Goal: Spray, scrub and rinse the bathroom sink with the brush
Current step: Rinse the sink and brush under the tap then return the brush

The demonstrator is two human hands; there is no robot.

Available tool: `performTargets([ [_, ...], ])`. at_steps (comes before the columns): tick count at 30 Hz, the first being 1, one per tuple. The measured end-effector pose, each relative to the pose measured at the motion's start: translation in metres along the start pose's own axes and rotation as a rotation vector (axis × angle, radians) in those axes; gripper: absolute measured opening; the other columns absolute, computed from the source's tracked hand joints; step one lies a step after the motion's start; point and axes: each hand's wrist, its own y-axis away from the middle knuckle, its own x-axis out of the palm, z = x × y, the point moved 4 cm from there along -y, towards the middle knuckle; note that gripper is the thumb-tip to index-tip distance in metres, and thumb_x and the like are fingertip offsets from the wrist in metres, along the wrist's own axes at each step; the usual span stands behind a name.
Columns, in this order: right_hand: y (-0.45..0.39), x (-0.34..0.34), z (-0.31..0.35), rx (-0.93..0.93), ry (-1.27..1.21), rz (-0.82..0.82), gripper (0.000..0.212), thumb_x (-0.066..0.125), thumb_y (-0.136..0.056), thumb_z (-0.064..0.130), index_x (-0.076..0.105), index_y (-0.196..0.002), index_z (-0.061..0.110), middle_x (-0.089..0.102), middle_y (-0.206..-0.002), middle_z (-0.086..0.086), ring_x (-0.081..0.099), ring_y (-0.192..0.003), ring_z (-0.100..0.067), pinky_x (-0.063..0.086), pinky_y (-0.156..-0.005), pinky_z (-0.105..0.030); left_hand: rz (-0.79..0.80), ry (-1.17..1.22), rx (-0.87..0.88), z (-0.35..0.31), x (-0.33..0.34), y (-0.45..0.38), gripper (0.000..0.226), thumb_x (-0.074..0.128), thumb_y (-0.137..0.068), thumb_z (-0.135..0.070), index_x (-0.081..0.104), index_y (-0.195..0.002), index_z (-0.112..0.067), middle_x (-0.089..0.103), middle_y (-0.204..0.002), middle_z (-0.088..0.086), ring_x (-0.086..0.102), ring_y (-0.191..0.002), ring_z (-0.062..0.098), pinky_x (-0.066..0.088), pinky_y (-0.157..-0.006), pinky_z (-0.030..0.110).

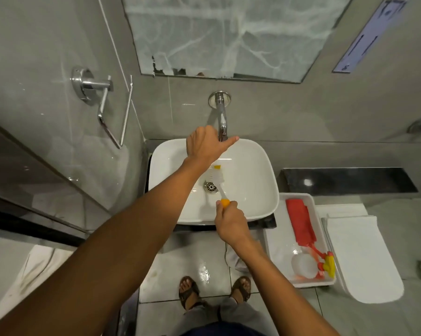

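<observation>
Nearest us, our right hand (230, 223) is closed around the brush (219, 184) handle, bristles in the sink (258, 190) beside the drain (210, 186). Farther off, our left hand (205, 145) reaches the tap (222, 122), grip unclear. A sudden full flow could splash over the rim.

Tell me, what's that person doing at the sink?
A person is cleaning the white sink. Their right hand grips the orange handle of a brush, whose white bristles sit in the basin just above the drain. Their left hand reaches up to the chrome tap at its spout end. I can't tell if water is running. Beside the sink, a white tray holds a red cloth and a spray bottle.
</observation>
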Motion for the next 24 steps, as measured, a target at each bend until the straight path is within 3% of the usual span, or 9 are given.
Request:
performTargets([
  [4, 0.004, -0.008, -0.006, 0.006, -0.029, -0.024, 0.050, 0.033, -0.111, 0.044, 0.052, -0.122, -0.001, 0.069, -0.118, -0.022, 0.067, -0.107, -0.039, 0.044, -0.078, -0.034, 0.022, -0.010, -0.079, -0.007, 0.009, -0.007, 0.054, 0.078, -0.089, -0.063, 0.057, -0.083, -0.013, 0.057, -0.086, 0.007, 0.054, -0.083, 0.026, 0.038, -0.070, 0.037],
  [8, 0.005, -0.011, -0.014, 0.006, -0.049, -0.022, 0.049, 0.034, -0.111, 0.044, 0.052, -0.120, -0.001, 0.069, -0.117, -0.022, 0.067, -0.106, -0.040, 0.043, -0.077, -0.032, 0.039, 0.022, -0.162, -0.006, 0.014, -0.014, 0.045, 0.083, -0.085, -0.050, 0.072, -0.097, -0.009, 0.061, -0.092, 0.007, 0.062, -0.091, 0.028, 0.043, -0.071, 0.036],
  [11, 0.006, -0.012, -0.018, 0.006, -0.051, -0.019, 0.043, 0.034, -0.111, 0.044, 0.050, -0.113, 0.004, 0.069, -0.116, -0.021, 0.064, -0.096, -0.036, 0.040, -0.075, -0.031, 0.063, 0.039, -0.191, -0.007, 0.015, -0.016, 0.041, 0.084, -0.082, -0.046, 0.072, -0.093, -0.009, 0.064, -0.092, 0.007, 0.067, -0.095, 0.030, 0.044, -0.071, 0.035],
  [15, 0.008, -0.015, -0.020, -0.006, -0.044, -0.024, 0.035, 0.033, -0.112, 0.043, 0.041, -0.103, 0.011, 0.066, -0.105, -0.015, 0.052, -0.084, -0.026, 0.038, -0.073, -0.030, 0.083, 0.051, -0.184, -0.012, 0.015, -0.015, 0.038, 0.083, -0.086, -0.045, 0.061, -0.093, -0.016, 0.059, -0.098, 0.007, 0.058, -0.095, 0.027, 0.045, -0.076, 0.035],
  [18, 0.009, -0.019, -0.022, -0.031, -0.058, -0.020, 0.033, 0.034, -0.112, 0.043, 0.042, -0.103, 0.012, 0.057, -0.096, -0.008, 0.052, -0.082, -0.025, 0.039, -0.073, -0.030, 0.154, 0.034, -0.194, -0.008, 0.019, -0.023, 0.046, 0.082, -0.084, -0.051, 0.071, -0.099, -0.010, 0.069, -0.107, 0.008, 0.066, -0.105, 0.030, 0.045, -0.076, 0.035],
  [20, 0.009, -0.021, -0.020, -0.052, -0.074, -0.022, 0.032, 0.034, -0.112, 0.043, 0.042, -0.104, 0.013, 0.057, -0.094, -0.006, 0.054, -0.081, -0.024, 0.040, -0.071, -0.030, 0.213, 0.052, -0.165, 0.000, 0.019, -0.029, 0.043, 0.080, -0.082, -0.053, 0.075, -0.092, -0.012, 0.074, -0.103, 0.010, 0.070, -0.102, 0.031, 0.044, -0.073, 0.035],
  [22, 0.009, -0.022, -0.019, -0.077, -0.080, -0.035, 0.031, 0.034, -0.111, 0.044, 0.042, -0.105, 0.015, 0.058, -0.093, -0.005, 0.056, -0.080, -0.024, 0.041, -0.071, -0.031, 0.274, 0.077, -0.104, 0.008, 0.019, -0.032, 0.038, 0.078, -0.083, -0.050, 0.065, -0.072, -0.016, 0.068, -0.084, 0.007, 0.066, -0.091, 0.029, 0.042, -0.069, 0.033],
  [24, 0.009, -0.022, -0.018, -0.095, -0.081, -0.046, 0.032, 0.034, -0.111, 0.045, 0.042, -0.106, 0.015, 0.059, -0.093, -0.005, 0.058, -0.082, -0.025, 0.045, -0.072, -0.034, 0.333, 0.079, -0.041, 0.011, 0.018, -0.034, 0.040, 0.076, -0.087, -0.044, 0.056, -0.065, -0.017, 0.058, -0.072, 0.004, 0.058, -0.080, 0.026, 0.038, -0.064, 0.033],
])
